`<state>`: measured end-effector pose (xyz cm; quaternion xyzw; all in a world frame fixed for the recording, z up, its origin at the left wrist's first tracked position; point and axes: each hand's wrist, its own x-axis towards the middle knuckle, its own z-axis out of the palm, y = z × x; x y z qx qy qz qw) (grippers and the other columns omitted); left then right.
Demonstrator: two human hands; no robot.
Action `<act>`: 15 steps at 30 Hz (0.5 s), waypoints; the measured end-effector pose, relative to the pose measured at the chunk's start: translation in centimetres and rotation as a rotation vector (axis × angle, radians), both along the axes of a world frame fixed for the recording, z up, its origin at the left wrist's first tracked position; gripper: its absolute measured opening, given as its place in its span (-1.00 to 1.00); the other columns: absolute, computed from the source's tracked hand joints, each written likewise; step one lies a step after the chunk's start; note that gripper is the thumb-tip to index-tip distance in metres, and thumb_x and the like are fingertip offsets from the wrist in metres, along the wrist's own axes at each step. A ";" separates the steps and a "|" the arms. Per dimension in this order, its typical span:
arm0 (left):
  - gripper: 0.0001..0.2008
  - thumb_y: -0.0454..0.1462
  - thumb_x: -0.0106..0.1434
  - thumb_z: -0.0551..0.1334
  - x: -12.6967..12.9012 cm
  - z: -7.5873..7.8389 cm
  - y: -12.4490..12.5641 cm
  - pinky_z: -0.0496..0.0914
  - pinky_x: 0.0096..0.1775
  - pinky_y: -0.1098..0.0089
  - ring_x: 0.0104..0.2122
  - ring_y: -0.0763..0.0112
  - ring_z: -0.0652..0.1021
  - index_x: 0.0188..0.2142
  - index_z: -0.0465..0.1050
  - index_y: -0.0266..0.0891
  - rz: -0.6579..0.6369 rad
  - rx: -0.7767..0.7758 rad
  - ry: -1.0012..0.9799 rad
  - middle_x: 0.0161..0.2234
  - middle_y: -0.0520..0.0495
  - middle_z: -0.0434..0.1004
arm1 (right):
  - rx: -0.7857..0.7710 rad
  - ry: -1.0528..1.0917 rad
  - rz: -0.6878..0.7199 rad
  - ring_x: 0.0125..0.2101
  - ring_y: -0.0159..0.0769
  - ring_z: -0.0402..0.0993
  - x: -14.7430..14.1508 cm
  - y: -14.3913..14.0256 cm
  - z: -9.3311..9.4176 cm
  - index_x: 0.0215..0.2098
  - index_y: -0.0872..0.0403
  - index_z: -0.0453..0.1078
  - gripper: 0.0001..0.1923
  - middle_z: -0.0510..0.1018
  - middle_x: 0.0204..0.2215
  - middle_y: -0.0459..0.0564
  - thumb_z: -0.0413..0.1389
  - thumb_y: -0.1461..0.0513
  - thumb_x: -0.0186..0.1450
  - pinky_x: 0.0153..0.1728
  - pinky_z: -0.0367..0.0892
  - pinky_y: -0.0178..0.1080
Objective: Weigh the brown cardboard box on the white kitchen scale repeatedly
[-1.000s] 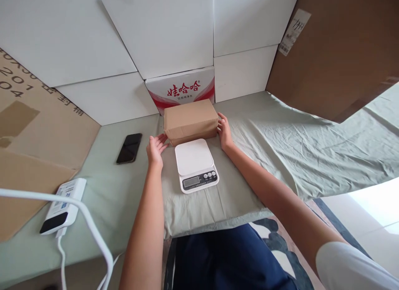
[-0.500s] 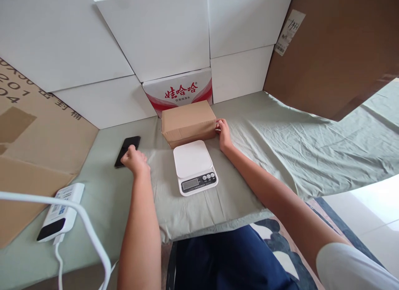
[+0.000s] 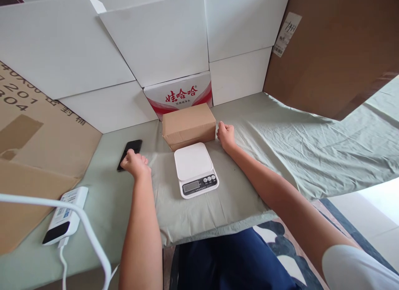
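box [image 3: 188,124] long axis left-right, behind scale [image 3: 195,168] | right hand [image 3: 226,134] curled, empty, just beside its right end | left hand [image 3: 134,163] loosely fisted, empty, at phone [image 3: 130,153]

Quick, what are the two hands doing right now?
Left hand: loosely curled, empty, at the edge of the black phone.
Right hand: curled, holding nothing, resting beside the brown box.
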<state>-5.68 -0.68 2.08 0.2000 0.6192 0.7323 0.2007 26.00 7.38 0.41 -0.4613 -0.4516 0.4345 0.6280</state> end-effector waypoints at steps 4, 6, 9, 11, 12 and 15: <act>-0.53 -0.14 0.20 0.17 -0.2 -0.6 0.2 -0.14 -0.57 0.41 -0.63 0.57 -0.15 -0.40 -0.26 -0.09 -0.038 0.025 0.011 -0.53 0.19 -0.29 | -0.016 0.033 -0.054 -0.68 -0.49 -0.20 0.5 0.3 0.0 -0.57 -0.05 -0.23 -0.41 -0.16 -0.68 -0.26 0.07 -0.05 0.36 -0.70 -0.17 -0.31; -0.52 -0.12 0.19 0.20 -0.2 -0.9 0.5 -0.12 -0.58 0.42 -0.64 0.57 -0.11 -0.44 -0.22 -0.09 -0.038 0.032 -0.017 -0.57 0.21 -0.25 | 0.004 0.049 -0.077 -0.69 -0.48 -0.15 0.9 0.5 0.0 -0.58 -0.05 -0.20 -0.41 -0.13 -0.69 -0.26 0.06 -0.07 0.36 -0.70 -0.07 -0.31; -0.55 0.01 0.19 0.22 0.0 -1.5 1.0 0.03 -0.58 0.46 -0.66 0.55 0.11 -0.51 -0.04 -0.11 -0.161 0.074 -0.036 -0.61 0.18 -0.05 | 0.063 0.104 -0.010 -0.64 -0.44 0.11 1.4 0.9 -0.1 -0.59 -0.03 -0.02 -0.49 0.09 -0.66 -0.22 0.06 -0.08 0.34 -0.59 0.19 -0.32; -0.53 0.17 0.19 0.17 0.4 -1.9 1.4 0.25 -0.49 0.45 -0.53 0.44 0.41 -0.48 0.17 -0.14 -0.316 0.112 -0.034 -0.54 0.06 0.25 | 0.064 0.151 0.054 -0.51 -0.40 0.35 1.6 1.3 -0.3 -0.51 -0.01 0.18 -0.61 0.30 -0.57 -0.18 0.06 -0.07 0.31 -0.44 0.35 -0.32; -0.48 0.24 0.18 0.13 0.7 -2.1 1.5 0.36 -0.39 0.40 -0.38 0.34 0.54 -0.42 0.29 -0.16 -0.388 0.124 -0.032 -0.44 -0.04 0.41 | 0.052 0.167 0.074 -0.43 -0.37 0.43 1.6 1.4 -0.4 -0.44 -0.02 0.26 -0.66 0.38 -0.50 -0.16 0.06 -0.07 0.30 -0.36 0.40 -0.31; -0.32 0.37 0.14 0.08 1.8 -2.6 1.7 0.42 0.03 0.18 0.14 0.09 0.52 -0.19 0.47 -0.14 -0.536 0.131 -0.022 0.01 -0.29 0.56 | 0.005 0.164 0.123 -0.16 -0.27 0.54 1.2 1.7 -0.9 -0.20 -0.07 0.36 -0.65 0.53 -0.29 -0.11 0.05 -0.12 0.28 -0.10 0.46 -0.20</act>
